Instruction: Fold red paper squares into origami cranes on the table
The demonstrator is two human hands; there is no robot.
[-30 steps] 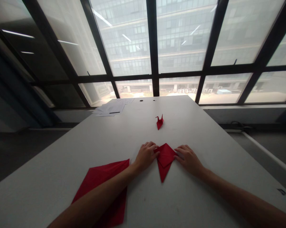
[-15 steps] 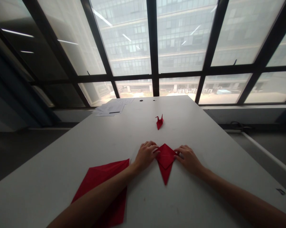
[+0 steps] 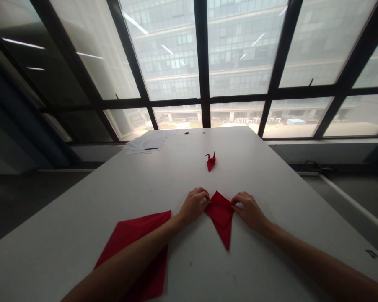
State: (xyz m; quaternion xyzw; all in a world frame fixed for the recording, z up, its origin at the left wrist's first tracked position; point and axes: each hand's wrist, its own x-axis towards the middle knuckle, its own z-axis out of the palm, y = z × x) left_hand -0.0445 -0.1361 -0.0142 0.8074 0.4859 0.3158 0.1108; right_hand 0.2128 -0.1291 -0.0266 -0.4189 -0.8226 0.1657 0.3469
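Note:
A folded piece of red origami paper (image 3: pixel 219 209) lies on the white table between my hands, a diamond on top with a long point below, aimed toward me and slightly right. My left hand (image 3: pixel 193 205) pinches its left corner, fingers curled. At the right corner, my right hand (image 3: pixel 246 208) grips the edge between thumb and fingers. Farther off, in line with the folded paper, stands a finished red paper crane (image 3: pixel 211 162). Under my left forearm lies a larger red sheet (image 3: pixel 138 228), partly hidden by the arm.
The white table (image 3: pixel 261 176) runs away toward tall windows. White papers (image 3: pixel 141 142) with a dark pen (image 3: pixel 151 148) on them lie at its far left. A small dark mark (image 3: pixel 371 253) shows near the right edge.
The folded paper has turned, its lower point swinging to the right and a little nearer me. Both hands stay at its side corners, with only small finger shifts.

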